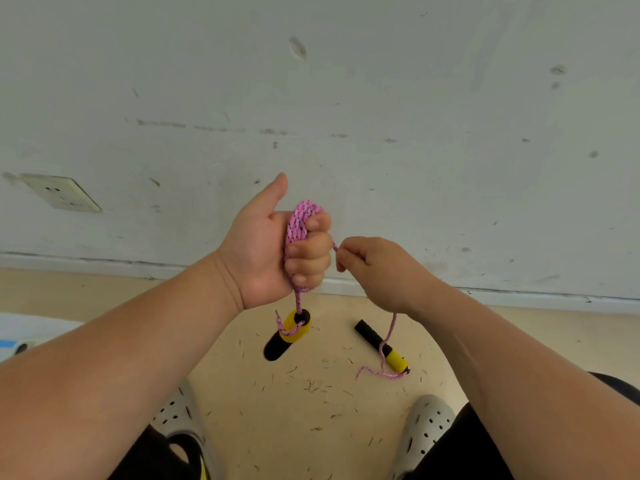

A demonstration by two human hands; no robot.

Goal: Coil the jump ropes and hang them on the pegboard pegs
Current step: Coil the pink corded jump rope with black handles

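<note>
Left hand fisted round pink rope coil, right hand apparently pinching its strand

I find the wall close ahead. The floor lies open below, interrupted by the hanging handle under my left hand and a second handle rightward.

I see a smooth tan floor filling the lower half of the frame, scattered with short dark hair-like bits. Right of centre a black-and-yellow jump-rope handle seems to lie on it at a slant, with a loose end of pink braided cord curled beside its yellow end. Two grey perforated clogs stand along the bottom. A white sheet lies at the left edge.
</note>
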